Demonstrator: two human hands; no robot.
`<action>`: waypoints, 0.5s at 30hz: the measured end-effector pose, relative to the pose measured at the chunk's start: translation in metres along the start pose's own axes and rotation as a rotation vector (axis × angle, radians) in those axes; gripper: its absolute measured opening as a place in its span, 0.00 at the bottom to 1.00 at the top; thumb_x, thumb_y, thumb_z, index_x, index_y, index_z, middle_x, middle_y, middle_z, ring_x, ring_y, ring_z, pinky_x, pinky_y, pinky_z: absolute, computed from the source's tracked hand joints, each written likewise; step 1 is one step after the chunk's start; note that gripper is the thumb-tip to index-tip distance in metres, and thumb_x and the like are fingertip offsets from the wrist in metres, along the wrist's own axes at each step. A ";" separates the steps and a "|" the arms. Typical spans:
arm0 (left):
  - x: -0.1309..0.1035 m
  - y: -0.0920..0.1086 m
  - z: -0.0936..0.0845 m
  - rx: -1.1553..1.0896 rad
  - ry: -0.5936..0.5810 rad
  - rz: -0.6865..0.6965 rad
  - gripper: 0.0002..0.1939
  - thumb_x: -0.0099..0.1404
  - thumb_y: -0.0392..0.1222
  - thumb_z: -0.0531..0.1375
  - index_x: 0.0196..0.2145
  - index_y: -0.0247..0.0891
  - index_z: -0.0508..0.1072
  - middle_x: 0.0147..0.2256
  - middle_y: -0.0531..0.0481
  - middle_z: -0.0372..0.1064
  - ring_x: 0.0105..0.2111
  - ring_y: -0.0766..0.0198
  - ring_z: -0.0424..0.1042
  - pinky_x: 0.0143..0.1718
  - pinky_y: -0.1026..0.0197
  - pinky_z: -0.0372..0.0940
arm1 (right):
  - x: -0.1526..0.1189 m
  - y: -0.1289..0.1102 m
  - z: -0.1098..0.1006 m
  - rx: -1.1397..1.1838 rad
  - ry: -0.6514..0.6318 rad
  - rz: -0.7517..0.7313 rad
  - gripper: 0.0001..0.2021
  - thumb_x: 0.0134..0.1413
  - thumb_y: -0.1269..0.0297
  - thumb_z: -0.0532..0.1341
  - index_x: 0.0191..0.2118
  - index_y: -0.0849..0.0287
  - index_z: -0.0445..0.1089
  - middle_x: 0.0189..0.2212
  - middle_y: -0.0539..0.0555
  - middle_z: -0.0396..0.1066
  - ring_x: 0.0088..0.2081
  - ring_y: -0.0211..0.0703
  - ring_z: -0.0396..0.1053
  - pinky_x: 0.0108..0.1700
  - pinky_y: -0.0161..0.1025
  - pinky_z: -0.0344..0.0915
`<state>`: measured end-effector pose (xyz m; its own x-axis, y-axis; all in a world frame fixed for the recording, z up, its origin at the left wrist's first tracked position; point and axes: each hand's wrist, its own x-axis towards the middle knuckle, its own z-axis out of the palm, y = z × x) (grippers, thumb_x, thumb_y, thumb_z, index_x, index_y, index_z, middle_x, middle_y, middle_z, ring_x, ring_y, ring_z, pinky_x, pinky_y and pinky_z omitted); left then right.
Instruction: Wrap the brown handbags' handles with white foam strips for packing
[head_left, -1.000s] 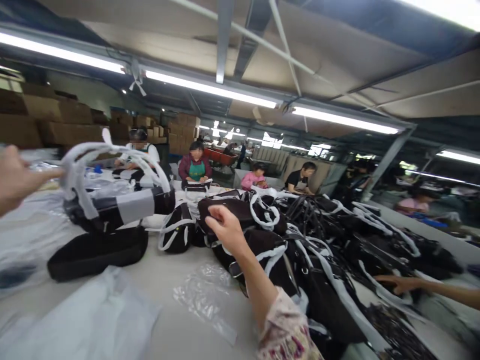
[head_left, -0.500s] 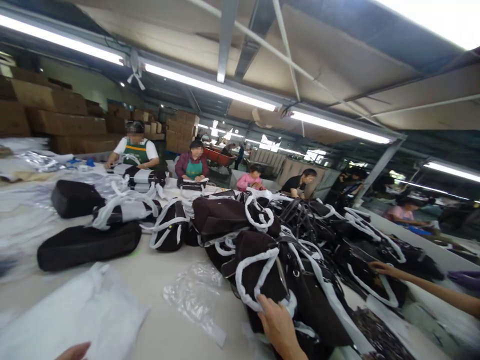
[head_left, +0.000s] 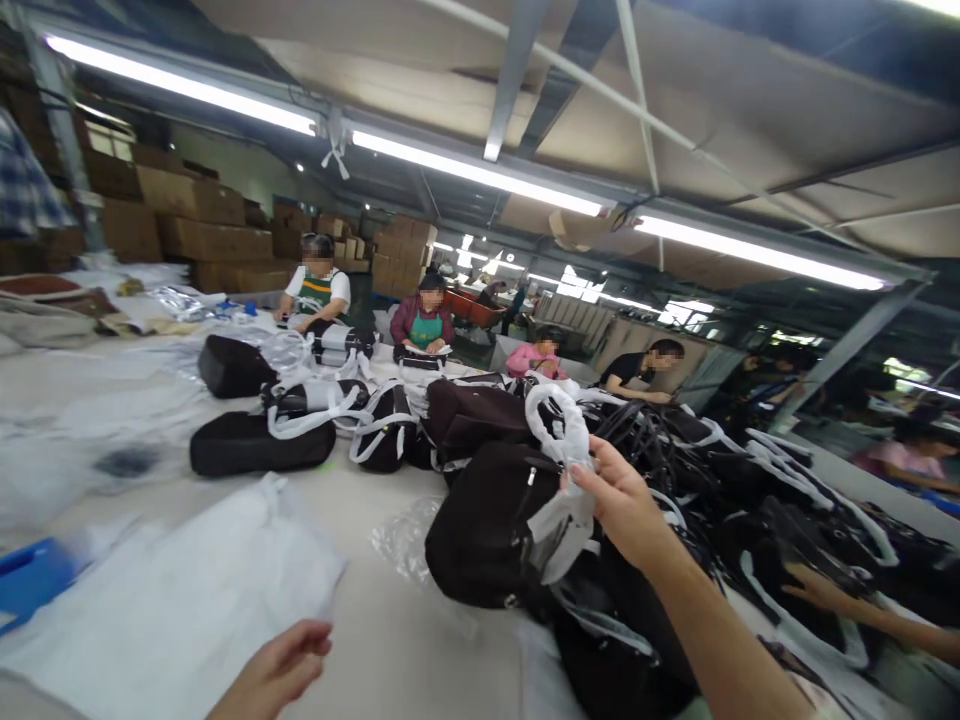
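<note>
My right hand (head_left: 619, 490) is closed around the white-wrapped handles (head_left: 562, 420) of a black handbag (head_left: 484, 520). The bag hangs tilted from them over the front of a pile of similar bags, its zip and metal fittings showing. Low in the view, my left hand (head_left: 277, 665) is open and holds nothing, fingers slightly bent. It is above the table beside a large white sheet (head_left: 187, 600), which looks like thin wrapping material. A crumpled clear plastic bag (head_left: 401, 545) lies between that sheet and the black handbag, partly hidden by it.
Black bags with wrapped handles (head_left: 817, 480) heap up on the right, where a co-worker's hand (head_left: 817, 590) touches one. More bags (head_left: 262, 445) lie farther left. A blue object (head_left: 37, 580) is at the left edge. Several people sit across the table.
My right hand has lifted the handbag by its handles from the pile and swung it up and left. My left hand has come farther into view, and the view has turned left.
</note>
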<state>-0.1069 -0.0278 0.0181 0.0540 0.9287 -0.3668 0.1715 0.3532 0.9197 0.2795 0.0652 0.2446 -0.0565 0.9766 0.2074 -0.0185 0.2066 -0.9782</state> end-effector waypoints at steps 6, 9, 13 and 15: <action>-0.027 0.024 0.030 -0.005 0.024 0.227 0.38 0.52 0.52 0.65 0.60 0.41 0.66 0.62 0.41 0.61 0.58 0.44 0.62 0.60 0.47 0.58 | -0.011 0.022 0.067 0.133 -0.143 0.123 0.25 0.48 0.56 0.69 0.50 0.55 0.64 0.24 0.43 0.66 0.24 0.33 0.63 0.28 0.32 0.62; -0.041 0.038 0.042 0.003 0.011 0.346 0.38 0.54 0.44 0.66 0.62 0.47 0.64 0.66 0.47 0.53 0.66 0.45 0.50 0.68 0.47 0.41 | -0.026 0.026 0.084 0.151 -0.250 0.162 0.24 0.53 0.57 0.67 0.53 0.55 0.63 0.24 0.43 0.63 0.24 0.32 0.61 0.27 0.30 0.60; -0.047 0.060 0.071 0.006 -0.023 0.425 0.40 0.54 0.42 0.68 0.63 0.45 0.63 0.67 0.47 0.51 0.68 0.44 0.44 0.69 0.47 0.33 | -0.053 0.022 0.108 0.116 -0.333 0.220 0.24 0.55 0.56 0.66 0.54 0.55 0.62 0.25 0.44 0.66 0.26 0.32 0.61 0.29 0.31 0.61; -0.044 0.066 0.090 -0.104 -0.057 0.372 0.42 0.50 0.43 0.70 0.62 0.43 0.64 0.67 0.46 0.51 0.68 0.43 0.42 0.69 0.49 0.32 | -0.070 0.027 0.129 0.116 -0.337 0.276 0.24 0.53 0.54 0.67 0.52 0.55 0.63 0.26 0.45 0.66 0.26 0.32 0.62 0.29 0.31 0.61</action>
<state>-0.0096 -0.0559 0.0824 0.1491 0.9888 -0.0102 0.0290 0.0060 0.9996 0.1541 -0.0055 0.2041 -0.3967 0.9165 -0.0521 -0.0674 -0.0857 -0.9940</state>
